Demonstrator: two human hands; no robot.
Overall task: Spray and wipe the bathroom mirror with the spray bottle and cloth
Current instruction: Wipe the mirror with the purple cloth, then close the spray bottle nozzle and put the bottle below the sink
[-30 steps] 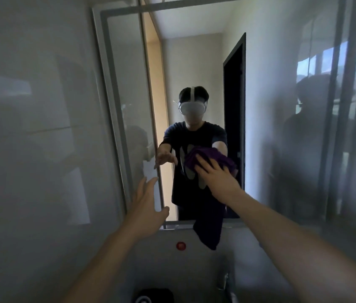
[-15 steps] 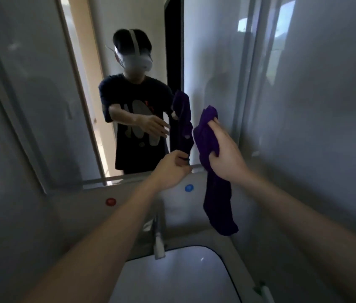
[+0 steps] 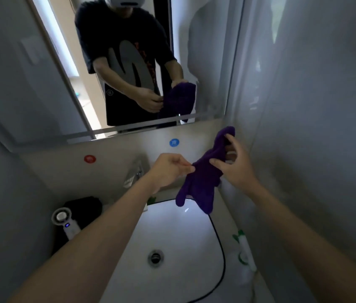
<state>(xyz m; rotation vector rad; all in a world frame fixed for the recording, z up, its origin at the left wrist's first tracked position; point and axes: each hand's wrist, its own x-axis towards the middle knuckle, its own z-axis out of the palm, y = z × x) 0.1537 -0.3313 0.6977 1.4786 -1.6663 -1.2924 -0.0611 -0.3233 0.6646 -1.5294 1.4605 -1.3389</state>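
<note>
A purple cloth (image 3: 201,182) hangs between both my hands, above the back of the white sink (image 3: 172,248). My left hand (image 3: 170,169) pinches its left edge. My right hand (image 3: 234,165) grips its upper part, fingers partly spread. The mirror (image 3: 205,51) fills the wall ahead and reflects a person in a dark shirt holding the same cloth. A white spray bottle with a green nozzle (image 3: 241,243) lies on the counter at the sink's right edge.
A chrome tap (image 3: 136,171) stands behind the sink, with a red dot (image 3: 89,159) and a blue dot (image 3: 174,142) on the panel above it. A black and white device (image 3: 67,221) sits on the counter at left. Grey walls close in on both sides.
My view has tilted down from the mirror to the sink. My right hand came off the glass with the cloth, and my left hand moved in and took hold of its edge.
</note>
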